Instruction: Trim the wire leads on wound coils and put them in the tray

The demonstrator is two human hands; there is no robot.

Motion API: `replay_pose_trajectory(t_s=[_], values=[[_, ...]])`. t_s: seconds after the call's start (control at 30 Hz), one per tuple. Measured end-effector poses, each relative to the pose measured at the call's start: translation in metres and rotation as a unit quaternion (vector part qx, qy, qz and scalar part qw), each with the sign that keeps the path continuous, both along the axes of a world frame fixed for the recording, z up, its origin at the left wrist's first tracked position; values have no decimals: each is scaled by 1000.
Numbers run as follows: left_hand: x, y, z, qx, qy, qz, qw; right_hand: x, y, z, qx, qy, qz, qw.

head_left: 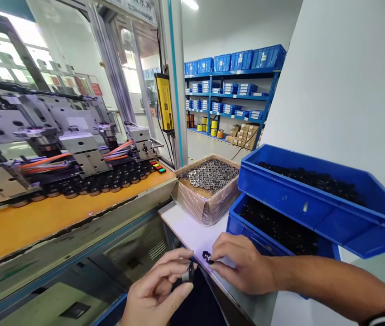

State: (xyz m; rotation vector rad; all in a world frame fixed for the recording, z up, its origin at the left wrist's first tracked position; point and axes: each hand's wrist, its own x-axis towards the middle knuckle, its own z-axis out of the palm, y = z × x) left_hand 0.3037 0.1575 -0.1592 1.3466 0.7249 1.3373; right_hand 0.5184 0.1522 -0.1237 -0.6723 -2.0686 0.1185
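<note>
Between the thumb and fingers of my left hand (158, 283) is a small round part (188, 272), with a grey metal side and a black face. Just to its right, my right hand (238, 262) pinches a small black notched piece (206, 256) at the fingertips. The two parts are close together but apart, over the edge of a white side table (179, 222). My fingers partly cover both parts, so their exact kind does not show.
A plastic-lined carton (206, 210) of metal parts stands ahead. Two stacked blue bins, an upper bin (287, 199) and a lower bin (235, 222), hold black pieces at right. At left, a machine (84, 154) stands over an orange worktop (53, 215) lined with several round parts (93, 188).
</note>
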Motion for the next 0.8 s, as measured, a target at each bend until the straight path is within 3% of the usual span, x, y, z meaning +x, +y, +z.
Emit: replay_pose_trajectory(t_s=[0.23, 0.43, 0.8], values=[[11, 4, -9, 31, 38, -31, 998, 0, -3, -12, 18, 16, 51, 998], [17, 6, -12, 1, -5, -62, 998, 0, 0, -12, 9, 23, 50, 998], [17, 6, -7, -12, 45, -27, 999, 1, 1, -12, 11, 22, 48, 999]])
